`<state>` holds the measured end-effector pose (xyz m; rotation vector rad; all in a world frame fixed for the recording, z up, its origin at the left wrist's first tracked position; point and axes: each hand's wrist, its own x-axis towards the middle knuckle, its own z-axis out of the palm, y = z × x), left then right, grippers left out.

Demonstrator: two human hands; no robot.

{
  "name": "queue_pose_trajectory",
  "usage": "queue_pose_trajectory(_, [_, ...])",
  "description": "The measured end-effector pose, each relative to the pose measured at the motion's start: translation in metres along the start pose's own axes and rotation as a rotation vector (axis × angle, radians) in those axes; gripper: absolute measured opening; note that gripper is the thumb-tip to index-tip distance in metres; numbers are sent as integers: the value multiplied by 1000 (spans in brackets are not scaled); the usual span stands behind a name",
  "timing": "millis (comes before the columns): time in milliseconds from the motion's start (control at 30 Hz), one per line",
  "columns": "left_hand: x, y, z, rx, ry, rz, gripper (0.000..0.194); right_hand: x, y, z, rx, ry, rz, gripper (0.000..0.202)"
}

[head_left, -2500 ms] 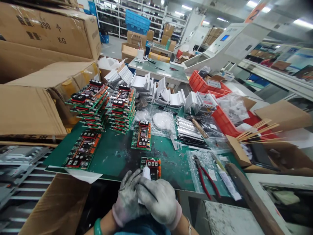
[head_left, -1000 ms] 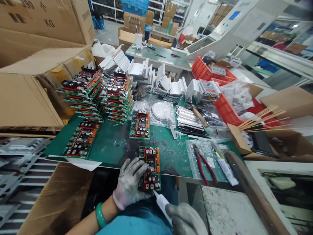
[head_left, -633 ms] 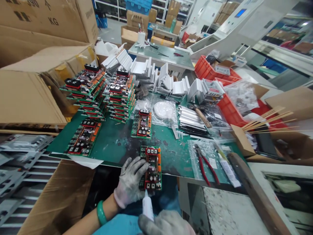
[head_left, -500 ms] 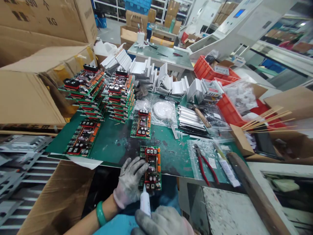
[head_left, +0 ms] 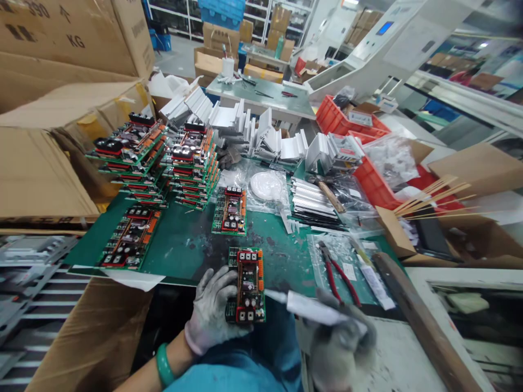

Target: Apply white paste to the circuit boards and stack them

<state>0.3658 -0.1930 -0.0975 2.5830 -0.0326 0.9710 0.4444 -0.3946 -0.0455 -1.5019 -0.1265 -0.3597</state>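
Note:
A green circuit board (head_left: 250, 286) with red-framed and orange parts sits over the table's front edge, its lower end jutting out toward me. Gloved in grey, my left hand (head_left: 214, 307) grips its left side, fingers on the edge and thumb by the lower end. My right hand (head_left: 341, 348), also gloved and blurred, is closed around a white tube (head_left: 312, 309) off to the right. The tube's thin nozzle points left, close to the board's right edge; I cannot tell whether it touches. Another circuit board (head_left: 230, 210) lies just behind on the green tabletop (head_left: 183, 239).
Boards are piled in two stacks (head_left: 192, 163) (head_left: 133, 158) at the left, with a single board (head_left: 131, 238) in front. Metal heatsinks (head_left: 261, 133) line the back. Red-handled pliers (head_left: 337, 275), a second tube (head_left: 376, 283) and a wooden bar (head_left: 412, 310) lie right. Red crates (head_left: 347, 117) stand behind.
My right hand has swung right with the tube, taking the nozzle from the board's lower left to its right side. My left hand stays on the board. The view has shifted slightly.

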Motion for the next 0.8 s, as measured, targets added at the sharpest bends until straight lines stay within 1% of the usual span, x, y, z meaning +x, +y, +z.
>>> queue_pose_trajectory(33, [0, 0, 0, -12, 8, -11, 58, 8, 5, 7, 65, 68, 76, 21])
queue_pose_trajectory(67, [0, 0, 1, -21, 13, -22, 55, 15, 9, 15, 100, 100, 158, 23])
queue_pose_trajectory(100, [1, 1, 1, -26, 14, -30, 54, 22, 14, 22, 99, 108, 220, 27])
queue_pose_trajectory(167, [1, 0, 1, -27, 12, -33, 53, 32, 21, 33, 36, 66, 293, 37])
queue_pose_trajectory(300, [3, -3, 0, -8, 7, 15, 51, 39, 28, 43, -76, 4, 283, 48])
queue_pose_trajectory(467, [3, -7, 1, 3, -4, 36, 49, 42, 27, 46, -177, -26, 257, 49])
queue_pose_trajectory(633, [4, -8, 0, 9, -17, 59, 50, 43, 29, 45, -165, -24, 277, 47])
queue_pose_trajectory(800, [8, -6, -2, 22, -22, 74, 47, 40, 32, 44, -150, -42, 264, 47])
